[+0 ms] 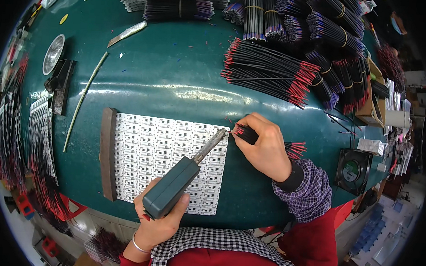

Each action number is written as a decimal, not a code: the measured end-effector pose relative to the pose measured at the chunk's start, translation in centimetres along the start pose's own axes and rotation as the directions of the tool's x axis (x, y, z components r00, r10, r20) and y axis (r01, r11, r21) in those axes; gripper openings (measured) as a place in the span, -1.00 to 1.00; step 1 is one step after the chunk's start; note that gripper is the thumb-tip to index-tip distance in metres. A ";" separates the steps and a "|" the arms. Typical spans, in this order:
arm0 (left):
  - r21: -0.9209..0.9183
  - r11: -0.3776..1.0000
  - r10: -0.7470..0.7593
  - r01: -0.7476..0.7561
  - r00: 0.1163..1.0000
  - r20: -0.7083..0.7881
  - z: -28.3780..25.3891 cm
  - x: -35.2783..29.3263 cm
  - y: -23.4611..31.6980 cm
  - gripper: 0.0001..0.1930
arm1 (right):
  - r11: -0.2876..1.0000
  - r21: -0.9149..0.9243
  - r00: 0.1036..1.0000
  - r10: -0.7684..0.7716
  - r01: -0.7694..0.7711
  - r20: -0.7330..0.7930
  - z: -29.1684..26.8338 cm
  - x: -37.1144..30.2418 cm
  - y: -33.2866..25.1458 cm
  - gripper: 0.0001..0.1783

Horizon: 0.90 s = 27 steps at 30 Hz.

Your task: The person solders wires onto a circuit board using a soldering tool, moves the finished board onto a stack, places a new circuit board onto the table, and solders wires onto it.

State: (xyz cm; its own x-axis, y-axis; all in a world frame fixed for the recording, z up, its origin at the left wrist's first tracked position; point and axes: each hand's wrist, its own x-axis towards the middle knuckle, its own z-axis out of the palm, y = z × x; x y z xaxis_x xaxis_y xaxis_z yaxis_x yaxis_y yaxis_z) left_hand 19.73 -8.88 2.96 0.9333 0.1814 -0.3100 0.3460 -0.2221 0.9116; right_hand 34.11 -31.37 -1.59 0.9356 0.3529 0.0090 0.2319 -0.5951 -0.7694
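Observation:
My left hand [164,219] is wrapped round a dark green soldering gun [172,186]. Its metal tip reaches the upper right corner of a white panel of small circuit boards [169,159], which lies flat on the green table. Just right of that corner, my right hand [264,147] is closed on a bundle of black wires with red ends [294,149]. The pinching fingertips are close to the iron's tip, and a thin wire end seems to meet the board there. A dark brown bar [109,154] runs along the panel's left edge.
Loose red-tipped black wires [268,71] lie beyond my right hand, with banded wire bundles [256,16] behind. A small fan [353,171] stands at the right. On the left are a thin stick [85,101], a metal bowl [54,54] and wired board strips [44,135].

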 end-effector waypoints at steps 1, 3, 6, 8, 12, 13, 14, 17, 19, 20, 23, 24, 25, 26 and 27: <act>0.000 1.000 0.001 -0.001 1.000 0.002 0.1 0.0 -0.1 -0.79 | 1.000 -0.001 1.000 0.004 -0.004 0.006 -0.1 0.0 0.0 -0.80; 0.000 1.000 0.026 -0.026 1.000 0.002 0.2 0.0 -0.3 -0.79 | 1.000 -0.001 1.000 0.008 -0.008 0.011 -0.2 0.0 0.0 -0.80; 0.034 0.999 0.016 -0.016 1.000 0.013 0.4 0.3 0.2 -0.79 | 1.000 0.017 1.000 0.023 -0.023 0.018 -0.2 0.1 0.0 -0.81; 0.044 0.998 0.034 -0.034 0.999 0.014 0.5 0.3 0.2 -0.80 | 0.999 0.019 0.999 0.032 -0.032 0.022 -0.3 0.0 -0.1 -0.82; 0.104 0.993 0.059 -0.062 0.998 0.034 0.3 0.2 -0.2 -0.81 | 1.000 0.018 0.999 0.025 -0.026 0.023 -0.3 0.1 -0.1 -0.82; 0.106 0.992 0.058 -0.062 0.998 0.034 0.3 0.1 -0.2 -0.81 | 1.000 0.010 0.999 0.021 -0.021 0.029 -0.2 0.1 0.0 -0.82; 0.086 0.996 0.036 -0.037 0.999 0.016 0.3 0.0 0.0 -0.81 | 1.000 0.002 0.999 0.016 -0.016 0.034 -0.2 0.2 0.0 -0.81; 0.091 0.995 0.048 -0.048 0.999 0.001 0.2 -0.3 -0.3 -0.81 | 0.999 0.020 0.999 0.036 -0.037 0.038 -0.6 0.3 -0.3 -0.83; 0.123 0.989 0.080 -0.078 0.997 -0.005 0.2 -0.4 -0.4 -0.80 | 0.999 0.021 0.999 0.025 -0.026 0.047 -0.6 0.3 -0.1 -0.82; 0.110 0.992 0.056 -0.054 0.998 -0.011 0.2 -0.4 -0.2 -0.80 | 1.000 0.020 0.998 0.015 -0.016 0.056 -0.6 0.3 0.0 -0.82; 0.098 0.994 0.056 -0.055 0.998 -0.010 0.3 -0.1 0.0 -0.79 | 1.000 0.019 0.997 -0.012 0.010 0.071 -0.8 0.5 0.3 -0.80; 0.097 0.992 0.079 -0.079 0.997 -0.001 0.4 0.0 0.0 -0.79 | 1.000 0.019 0.997 -0.011 0.010 0.070 -0.8 0.6 0.4 -0.80; 0.097 0.992 0.079 -0.079 0.997 0.000 0.4 0.0 0.0 -0.79 | 1.000 0.026 0.997 -0.009 0.007 0.080 -0.9 0.6 0.5 -0.79; 0.102 0.992 0.078 -0.079 0.997 0.012 0.4 0.0 0.0 -0.79 | 0.999 0.033 0.996 -0.007 0.004 0.090 -1.0 0.7 0.5 -0.79; 0.109 0.991 0.076 -0.078 0.997 0.022 0.4 0.0 -0.1 -0.79 | 0.999 0.034 0.996 -0.007 0.004 0.090 -1.0 0.7 0.5 -0.79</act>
State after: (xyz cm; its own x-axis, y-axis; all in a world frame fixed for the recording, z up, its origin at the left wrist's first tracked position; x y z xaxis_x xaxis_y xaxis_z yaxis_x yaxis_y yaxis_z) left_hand 19.70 -9.24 2.78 0.9588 0.1425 -0.2458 0.2806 -0.3387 0.8981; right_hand 35.12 -32.14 -1.38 0.9062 0.4206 -0.0430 0.2266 -0.5689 -0.7906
